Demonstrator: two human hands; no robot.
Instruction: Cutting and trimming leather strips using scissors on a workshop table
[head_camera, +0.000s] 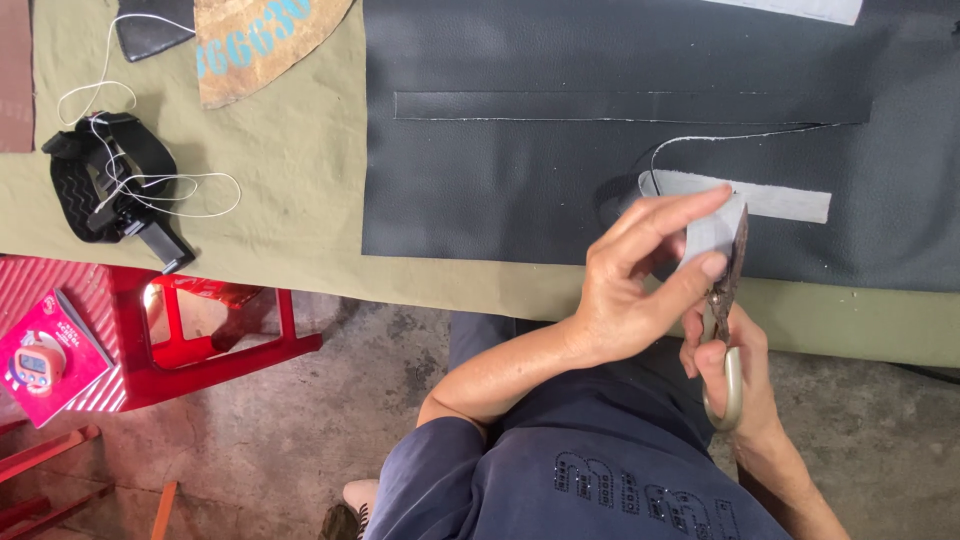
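My left hand (640, 280) pinches a grey strip of material (712, 232), the pale underside of a cut piece that curls up from the black leather sheet (500, 180). My right hand (735, 365) grips a pair of metal scissors (728, 330) by the handle loop, blades pointing up against the strip's right edge. The strip continues flat to the right across the sheet (780, 202). A thin curved cut line runs above it in the leather.
An olive cloth (290, 150) covers the table. On it lie a black headband strap with white cord (110, 180), a cardboard pattern piece (260, 40). A red plastic stool (190, 320) with a pink booklet and small timer (40, 365) stands at left.
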